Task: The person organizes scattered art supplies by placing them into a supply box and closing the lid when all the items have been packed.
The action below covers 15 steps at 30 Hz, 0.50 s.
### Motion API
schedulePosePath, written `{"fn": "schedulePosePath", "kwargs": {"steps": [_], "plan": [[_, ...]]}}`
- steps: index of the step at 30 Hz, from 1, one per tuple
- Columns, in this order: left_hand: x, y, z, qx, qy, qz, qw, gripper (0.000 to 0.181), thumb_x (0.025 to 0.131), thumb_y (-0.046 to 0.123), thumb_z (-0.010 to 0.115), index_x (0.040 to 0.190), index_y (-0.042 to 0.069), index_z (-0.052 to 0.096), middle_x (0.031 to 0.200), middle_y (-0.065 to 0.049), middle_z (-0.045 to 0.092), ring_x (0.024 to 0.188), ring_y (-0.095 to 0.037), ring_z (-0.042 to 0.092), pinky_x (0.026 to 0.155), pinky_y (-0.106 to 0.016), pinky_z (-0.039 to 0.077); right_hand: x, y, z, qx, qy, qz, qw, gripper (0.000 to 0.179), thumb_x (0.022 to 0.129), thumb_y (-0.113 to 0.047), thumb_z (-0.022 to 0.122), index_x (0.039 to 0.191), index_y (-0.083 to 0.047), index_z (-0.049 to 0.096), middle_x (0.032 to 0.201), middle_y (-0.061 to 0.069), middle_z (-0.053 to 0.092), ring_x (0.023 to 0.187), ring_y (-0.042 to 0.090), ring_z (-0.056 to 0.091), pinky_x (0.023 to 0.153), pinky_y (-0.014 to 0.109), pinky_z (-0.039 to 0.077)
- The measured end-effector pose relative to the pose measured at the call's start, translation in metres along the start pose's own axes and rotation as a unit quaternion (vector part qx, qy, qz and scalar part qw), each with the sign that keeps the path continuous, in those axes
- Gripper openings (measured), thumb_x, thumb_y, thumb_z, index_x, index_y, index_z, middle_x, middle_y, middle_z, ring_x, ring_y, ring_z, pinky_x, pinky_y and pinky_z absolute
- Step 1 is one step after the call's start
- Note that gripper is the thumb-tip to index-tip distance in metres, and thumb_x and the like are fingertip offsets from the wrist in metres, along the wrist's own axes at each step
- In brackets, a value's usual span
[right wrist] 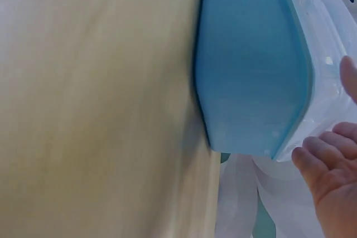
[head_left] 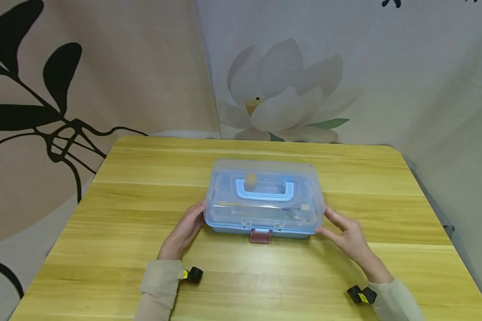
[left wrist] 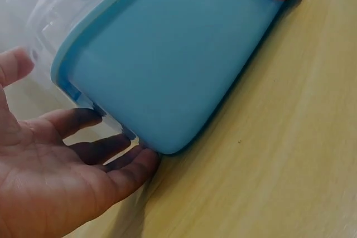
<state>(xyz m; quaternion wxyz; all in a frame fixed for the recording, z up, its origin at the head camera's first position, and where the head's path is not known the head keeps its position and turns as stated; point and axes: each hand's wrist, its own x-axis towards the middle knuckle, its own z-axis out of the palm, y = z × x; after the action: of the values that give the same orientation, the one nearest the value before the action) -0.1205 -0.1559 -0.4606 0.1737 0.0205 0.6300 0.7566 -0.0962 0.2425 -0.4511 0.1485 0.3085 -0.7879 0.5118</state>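
A blue plastic storage box with a clear lid sits on the table, its blue handle lying flat on top. At the front, a dark pink latch hangs down, tilted outward. My left hand touches the box's left end; the left wrist view shows its fingertips against the lower side and the thumb held apart. At the right end is my right hand, with spread, fairly straight fingers beside the lid. Blurred small items, including a thin yellow stick, show through the lid.
The wooden table extends around the box on every side. Behind its far edge hangs a pale cloth printed with dark leaves and a white flower. Small black devices are worn at both wrists.
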Motion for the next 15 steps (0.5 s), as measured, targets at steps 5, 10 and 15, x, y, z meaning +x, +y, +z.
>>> {"fn": "schedulePosePath", "kwargs": {"steps": [5,10,15], "plan": [[0.0,-0.002,-0.002,-0.012,-0.019,0.012,0.9997,0.055,0.101,0.024,0.037,0.145,-0.006,0.022,0.152,-0.019,0.019,0.139,-0.03,0.015,0.112,-0.047,0.009,-0.005,0.002,0.006,0.001,0.014,-0.006,0.9999,0.073,0.054,0.028,0.072,0.123,0.018,0.048,0.128,0.026,0.047,0.119,0.006,0.049,0.091,0.021,0.043],[0.0,-0.003,-0.002,-0.015,-0.024,0.007,0.9996,0.055,0.101,0.02,0.037,0.146,-0.003,0.019,0.154,-0.016,0.015,0.14,-0.029,0.011,0.112,-0.047,0.007,-0.007,0.001,0.01,-0.005,0.018,-0.005,0.9998,0.074,0.055,0.028,0.072,0.124,0.019,0.047,0.125,0.032,0.047,0.119,0.007,0.049,0.09,0.023,0.044],[0.0,-0.003,-0.002,-0.017,-0.021,0.003,0.9996,0.054,0.1,0.019,0.037,0.146,-0.004,0.019,0.154,-0.018,0.016,0.14,-0.029,0.013,0.112,-0.046,0.008,-0.007,-0.001,0.012,-0.009,0.019,0.002,0.9998,0.074,0.057,0.028,0.072,0.126,0.018,0.046,0.124,0.034,0.047,0.12,0.006,0.049,0.09,0.023,0.044]]}}
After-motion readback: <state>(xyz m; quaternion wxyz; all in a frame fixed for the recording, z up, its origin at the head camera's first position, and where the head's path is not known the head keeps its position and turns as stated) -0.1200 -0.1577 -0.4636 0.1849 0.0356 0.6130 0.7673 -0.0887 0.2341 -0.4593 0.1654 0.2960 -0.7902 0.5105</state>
